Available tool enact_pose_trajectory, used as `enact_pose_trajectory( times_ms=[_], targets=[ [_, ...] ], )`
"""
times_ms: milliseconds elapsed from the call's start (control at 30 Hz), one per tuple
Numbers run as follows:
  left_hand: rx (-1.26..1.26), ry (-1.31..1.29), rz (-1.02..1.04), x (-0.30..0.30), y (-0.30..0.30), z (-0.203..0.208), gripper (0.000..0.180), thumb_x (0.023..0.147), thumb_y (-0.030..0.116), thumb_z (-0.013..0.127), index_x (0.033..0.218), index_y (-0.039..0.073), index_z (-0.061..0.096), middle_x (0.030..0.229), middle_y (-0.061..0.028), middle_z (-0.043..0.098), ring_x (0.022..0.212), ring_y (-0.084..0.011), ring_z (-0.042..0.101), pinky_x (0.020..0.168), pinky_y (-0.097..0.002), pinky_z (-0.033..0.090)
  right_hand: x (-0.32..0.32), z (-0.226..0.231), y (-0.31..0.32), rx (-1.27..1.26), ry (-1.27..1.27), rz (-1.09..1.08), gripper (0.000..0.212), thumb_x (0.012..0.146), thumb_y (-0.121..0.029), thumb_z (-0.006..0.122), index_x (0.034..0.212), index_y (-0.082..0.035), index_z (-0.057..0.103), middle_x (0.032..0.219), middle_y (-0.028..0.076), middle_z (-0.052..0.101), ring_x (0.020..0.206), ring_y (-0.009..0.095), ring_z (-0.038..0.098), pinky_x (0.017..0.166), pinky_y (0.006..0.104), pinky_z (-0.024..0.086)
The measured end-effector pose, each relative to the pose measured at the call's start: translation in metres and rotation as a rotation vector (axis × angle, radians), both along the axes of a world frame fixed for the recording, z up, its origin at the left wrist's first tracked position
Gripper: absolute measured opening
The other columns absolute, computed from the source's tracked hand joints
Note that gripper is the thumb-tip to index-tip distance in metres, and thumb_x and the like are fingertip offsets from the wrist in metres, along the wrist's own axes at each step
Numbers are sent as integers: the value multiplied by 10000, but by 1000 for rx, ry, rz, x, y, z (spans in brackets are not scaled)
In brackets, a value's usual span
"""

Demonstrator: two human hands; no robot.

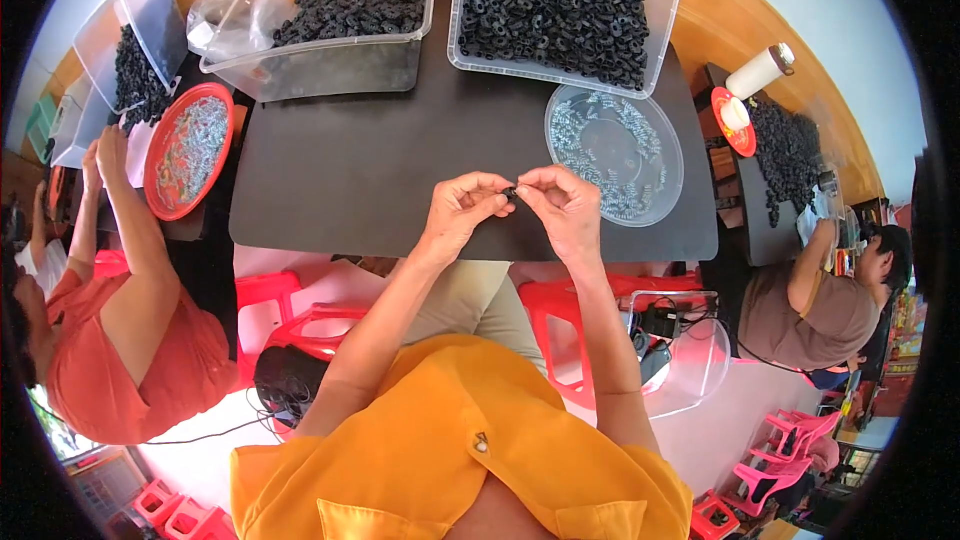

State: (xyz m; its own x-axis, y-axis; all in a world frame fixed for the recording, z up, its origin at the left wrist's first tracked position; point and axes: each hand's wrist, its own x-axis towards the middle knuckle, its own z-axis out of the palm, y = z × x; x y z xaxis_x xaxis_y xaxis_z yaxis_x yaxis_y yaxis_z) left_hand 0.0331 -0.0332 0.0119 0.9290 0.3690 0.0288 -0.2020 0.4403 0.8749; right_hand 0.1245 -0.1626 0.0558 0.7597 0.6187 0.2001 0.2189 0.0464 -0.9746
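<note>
My left hand (462, 215) and my right hand (566, 212) meet above the table's near edge, thumbs and forefingers pinched together. Between the fingertips is a small black plastic part (510, 192); both hands grip it, and the fingers cover most of it. Just right of my right hand lies a clear round tray (606, 146) scattered with small silvery pieces that look like coil springs. Beyond it, at the far edge, a clear plastic bin (456, 50) holds a heap of similar black parts (555, 5).
A second clear bin (340, 80) with black parts and a plastic bag (240, 12) stands far left on the dark table (390, 155). People work at side tables: one in a red shirt (150, 350), one in brown (805, 320). Red stools (560, 325) stand beneath.
</note>
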Motion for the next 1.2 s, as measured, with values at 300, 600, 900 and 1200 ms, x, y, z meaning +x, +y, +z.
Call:
enact_pose_trajectory(
  times_ms=[300,600,900,1200],
  targets=[
    [-1,-24,-9,-1,1,-1,143,839,12,616,980,-16,626,875,-60,657,761,-124,636,707,-243,519,-9,7,3,-26,-54,-75,80,756,46,663,821,38,617,781,61,624,733,95,604,667,228,512],
    [-13,-38,-7,-2,0,-3,135,845,20,613,975,-14,627,875,-56,658,765,-118,636,707,-242,520,-18,1,6,-12,-232,-164,86,732,59,659,801,35,614,765,86,619,698,129,614,648,240,516],
    [-12,-86,-9,0,1,-1,128,847,17,607,970,-9,630,874,-51,657,767,-110,631,708,-239,516,-23,2,0,-33,-470,-182,134,716,79,630,829,9,623,811,115,614,721,202,613,638,279,501],
    [-8,-11,11,-2,2,-1,130,843,19,612,969,-5,633,861,-36,649,754,-116,629,707,-237,511,68,33,22,-307,-832,-389,88,773,-19,629,860,-11,643,754,106,591,654,213,588,619,307,467]
  ],
)
